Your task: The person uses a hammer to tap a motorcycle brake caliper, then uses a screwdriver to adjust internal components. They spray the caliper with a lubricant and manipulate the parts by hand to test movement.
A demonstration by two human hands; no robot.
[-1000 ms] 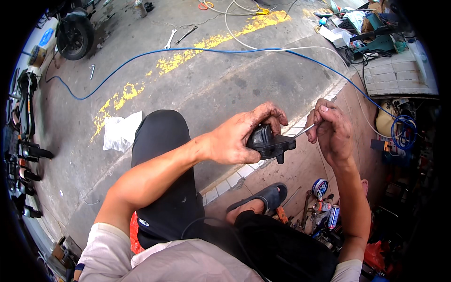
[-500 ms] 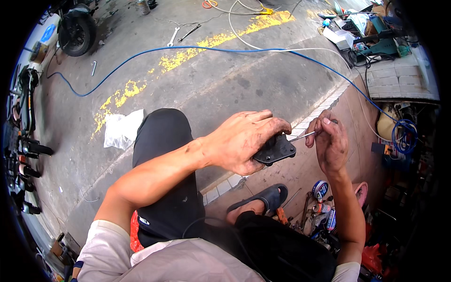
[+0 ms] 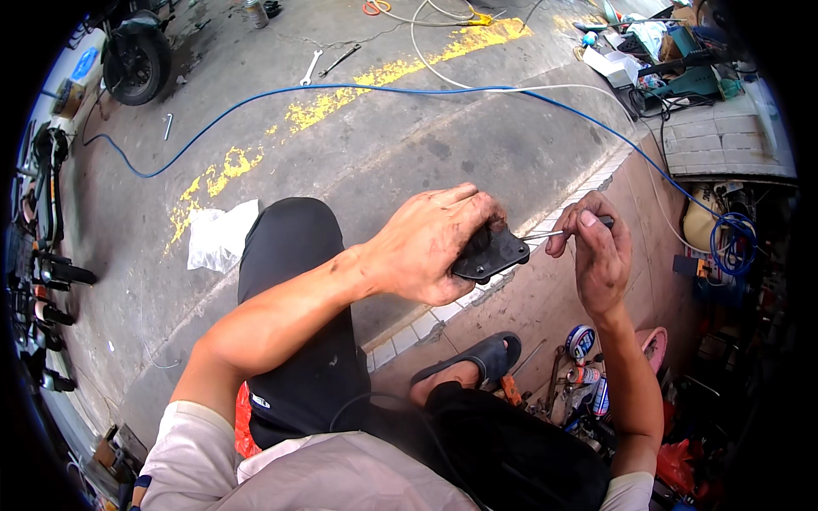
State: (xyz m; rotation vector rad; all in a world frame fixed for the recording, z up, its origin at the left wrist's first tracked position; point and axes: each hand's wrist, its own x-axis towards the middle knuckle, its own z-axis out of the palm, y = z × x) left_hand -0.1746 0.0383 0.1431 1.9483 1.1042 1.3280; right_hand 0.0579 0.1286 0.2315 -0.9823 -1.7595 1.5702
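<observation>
Work at the edge of a black part (image 3: 496,258), just right of the frame's centre, is seemingly going on: the left hand (image 3: 433,247) is gripping that part and hiding some of it, while the right hand (image 3: 601,255) is pinching a thin metal tool (image 3: 545,234), whose tip's contact I cannot tell. Steady alignment is probably what the next move is calling for. A blue hose (image 3: 341,86) is crossing the upper frame and cans (image 3: 582,341) are crowding the lower right, neither obstructing the hands.
</observation>
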